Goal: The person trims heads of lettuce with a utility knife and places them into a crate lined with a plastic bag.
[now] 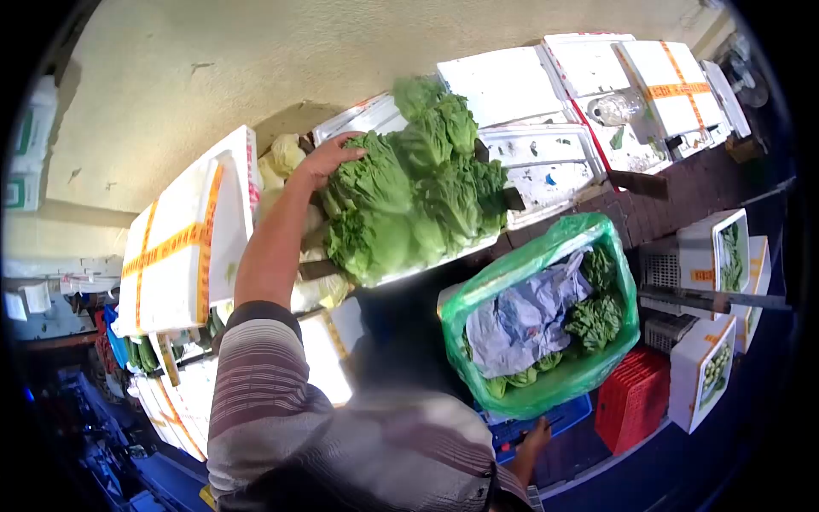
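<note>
My left hand [326,160] reaches to the upper left edge of a pile of green leafy lettuce [380,183]. Its fingers are stretched out and lie against the leaves; part of the hand is hidden. The lettuce heads are heaped on a white foam box. Low in the view, my right hand [534,439] is closed around something dark and thin, too small to name, beside a blue crate [573,416]. Above that hand stands a box lined with a green plastic bag [627,303], holding leafy greens [595,322] and crumpled greyish paper [525,316].
White foam boxes with orange tape [175,247] stand at the left. Foam trays [542,162] and a clear plastic bottle [618,108] lie along the wall. Red crates [634,397] and tilted foam boxes [715,252] of vegetables are at the right. Pale cabbages [286,155] sit behind my left arm.
</note>
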The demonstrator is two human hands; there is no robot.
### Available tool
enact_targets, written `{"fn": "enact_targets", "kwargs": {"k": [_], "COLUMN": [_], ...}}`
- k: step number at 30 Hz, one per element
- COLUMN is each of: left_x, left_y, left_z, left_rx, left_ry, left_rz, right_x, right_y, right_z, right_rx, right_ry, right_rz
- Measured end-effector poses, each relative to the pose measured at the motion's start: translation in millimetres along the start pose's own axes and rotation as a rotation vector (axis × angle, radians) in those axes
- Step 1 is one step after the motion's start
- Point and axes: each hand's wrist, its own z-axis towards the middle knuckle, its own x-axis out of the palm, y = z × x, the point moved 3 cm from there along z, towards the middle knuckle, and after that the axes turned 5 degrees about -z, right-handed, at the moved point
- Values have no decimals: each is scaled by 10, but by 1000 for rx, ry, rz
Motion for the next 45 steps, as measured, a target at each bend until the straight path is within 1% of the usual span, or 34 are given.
{"fn": "enact_targets", "kwargs": {"k": [2, 3, 4, 5, 6, 7, 9, 11, 12, 13, 15, 17, 18, 19, 20, 21, 22, 23, 24, 25, 27, 28, 30, 32, 34, 36, 38, 39, 40, 41, 42, 43, 44, 45], "left_x": [-116, -162, -197, -216, -236, -107, 29, 124, 81, 187, 102, 32, -102, -204, -217, -252, -336, -288, -214, -329, -332, -484, -102, 360, 939, 1307, 1872, 2086, 2224, 2489, 2543, 2669, 2893, 2871], "left_y": [-189, -182, -136, -82, 36, 22, 199, 112, 216, 19, 285, 352, 529, 757, 744, 770, 919, 735, 602, 649, 428, 476, 16, -297, -496, -365, -271, -169, -11, 45, 294, 441, 446, 783], "left_z": [268, 467, 672, 890, 1168, 1242, 1556, 1638, 1752, 1584, 1643, 1593, 1734, 1896, 1900, 1992, 2116, 1975, 1856, 1899, 1777, 1839, 1335, 878, 412, 74, -375, -526, -637, -798, -831, -910, -1046, -1036], "left_rx": [-8, -18, -32, -44, -82, -118, -108, -106, -50, -130, -106, -155, -51, 47, -11, 97, 108, 10, 27, 68, 193, 212, 319, 404, 395, 431, 315, 313, 219, 176, 189, 68, 0, -1], "left_ry": [-23, 10, 43, 76, 53, 72, 152, 178, 233, 178, 183, 85, 118, 168, 175, 162, 113, 118, 46, 1, -110, -122, -276, -334, -364, -223, -141, -63, -56, -19, 77, 53, 34, 88], "left_rz": [79, 87, 95, 103, 266, 241, 243, 231, 167, 220, 261, 395, 414, 419, 284, 310, 346, 308, 314, 354, 595, 566, 459, 267, 119, 90, 101, 109, 133, 82, 9, 11, 39, -69], "right_x": [161, 262, 268, 301, 354, 394, 522, 653, 674, 730, 860, 959, 1089, 1105, 1139, 1140, 1159, 1199, 1204, 1224, 1219, 1207, 1187, 1099, 1003, 980, 1007, 1040, 1073, 1083, 1093, 1107, 1120, 1131], "right_y": [307, 453, 385, 327, 311, 319, 440, 774, 778, 810, 819, 851, 905, 958, 1188, 1017, 1215, 1173, 1234, 1302, 1149, 1089, 1020, 958, 1112, 1377, 1579, 1639, 1683, 1729, 1813, 1865, 1846, 1826], "right_z": [-350, -476, -441, -445, -471, -509, -645, -886, -879, -853, -864, -821, -813, -788, -877, -738, -862, -778, -779, -771, -636, -596, -426, -108, 300, 713, 1167, 1401, 1609, 1735, 1813, 1899, 1983, 2050], "right_rx": [37, 53, 57, 48, 39, 32, 68, 121, 144, 145, 162, 85, 43, 35, 96, 163, 136, 160, 180, 189, 205, 204, 184, 103, 88, 27, -50, -67, -84, -63, -42, -23, 56, 134], "right_ry": [14, 20, 15, 25, 36, 46, 56, 55, 57, 58, 56, 143, 86, 186, 152, 150, 170, 160, 158, 165, 175, 162, 143, 117, 79, 28, -105, -198, -290, -328, -362, -393, -364, -334], "right_rz": [-1, 1, -78, -72, -66, -64, -18, -16, -53, -40, -9, -32, -25, -23, -174, -120, -130, -75, -44, -15, -9, 35, 43, 84, 99, 174, 208, 200, 192, 148, 105, 61, 110, 159]}}
